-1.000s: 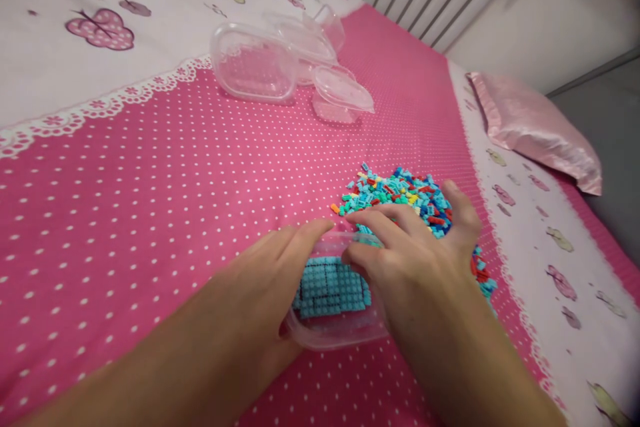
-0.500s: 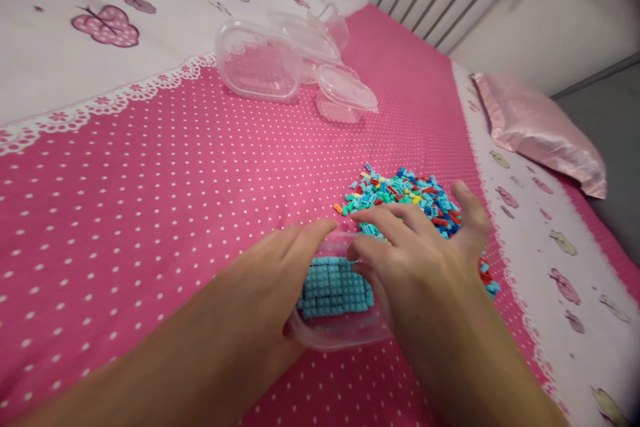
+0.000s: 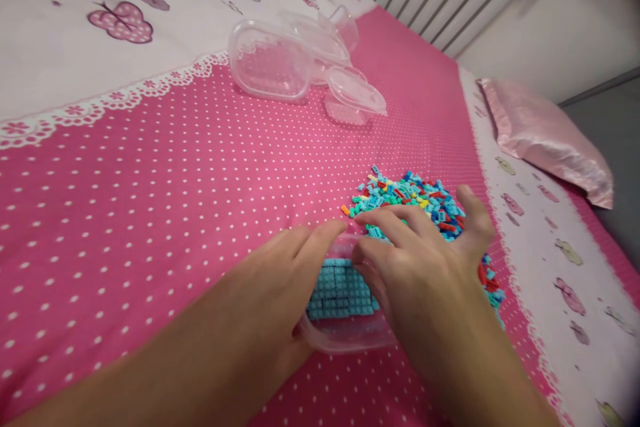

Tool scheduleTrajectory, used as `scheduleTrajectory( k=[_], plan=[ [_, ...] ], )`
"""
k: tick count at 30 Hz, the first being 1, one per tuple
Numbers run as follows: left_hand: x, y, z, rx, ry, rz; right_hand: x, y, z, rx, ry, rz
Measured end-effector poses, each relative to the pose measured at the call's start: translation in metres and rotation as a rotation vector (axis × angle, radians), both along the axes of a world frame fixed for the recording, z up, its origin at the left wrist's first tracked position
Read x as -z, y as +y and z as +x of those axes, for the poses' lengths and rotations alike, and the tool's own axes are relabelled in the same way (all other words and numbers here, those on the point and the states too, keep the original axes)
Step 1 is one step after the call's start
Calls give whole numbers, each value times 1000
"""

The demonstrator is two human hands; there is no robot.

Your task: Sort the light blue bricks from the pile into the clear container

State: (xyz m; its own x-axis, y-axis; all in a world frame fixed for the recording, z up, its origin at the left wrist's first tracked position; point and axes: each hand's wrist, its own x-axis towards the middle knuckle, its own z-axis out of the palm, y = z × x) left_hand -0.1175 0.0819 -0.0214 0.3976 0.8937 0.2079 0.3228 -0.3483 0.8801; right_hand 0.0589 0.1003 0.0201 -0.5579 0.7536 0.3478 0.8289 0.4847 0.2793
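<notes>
Left hand [image 3: 285, 263]: wrapped around the left side of the near clear container [image 3: 345, 343], holding it. Farther off, other clear containers [image 3: 270, 60] lie grouped on pink dotted bedding [image 3: 175, 213]. Blue studded panel [image 3: 340, 297]: inside the near container, between both hands. Right hand [image 3: 423, 260]: fingers bent over the container's right side; fingertips partly hidden, grip cannot be determined. Loose coloured bricks [image 3: 400, 193]: heaped just beyond it. Pink pillow [image 3: 550, 133]: far right.
</notes>
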Motion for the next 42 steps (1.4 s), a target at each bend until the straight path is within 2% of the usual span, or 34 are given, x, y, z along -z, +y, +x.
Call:
scheduleTrajectory(
  k=[3, 7, 16, 19, 21, 24, 27, 29, 34, 38, 42],
  plan=[
    [-1, -1, -1, 9, 6, -10, 2, 0, -1, 6, 47, 26],
    [-3, -2, -5, 27, 9, -28, -5, 0, 1, -18, -27, -66],
    [-7, -2, -5, 28, 17, -50, -14, -3, 12, -47, -45, -104],
    [-6, -4, -8, 39, 29, -51, -26, 0, 20, -67, 48, -149],
    [-4, -4, -12, 30, 47, -49, -36, 6, 29, -73, 163, -235],
    [-1, -2, -19, 29, 84, -37, -45, 23, 48, 25, 308, -332],
    [3, 1, -27, 30, 161, -26, -39, 45, 64, 235, 297, -274],
    [6, 2, -30, 25, 205, -17, -29, 57, 67, 292, 277, -264],
    [15, 0, -32, -39, 184, 57, -5, 71, 58, 221, 277, -371],
    [14, 0, -40, 6, 267, 61, -1, 70, 56, 227, 273, -378],
    [6, 1, -38, 27, 287, 17, 4, 72, 56, 208, 264, -373]
  ],
)
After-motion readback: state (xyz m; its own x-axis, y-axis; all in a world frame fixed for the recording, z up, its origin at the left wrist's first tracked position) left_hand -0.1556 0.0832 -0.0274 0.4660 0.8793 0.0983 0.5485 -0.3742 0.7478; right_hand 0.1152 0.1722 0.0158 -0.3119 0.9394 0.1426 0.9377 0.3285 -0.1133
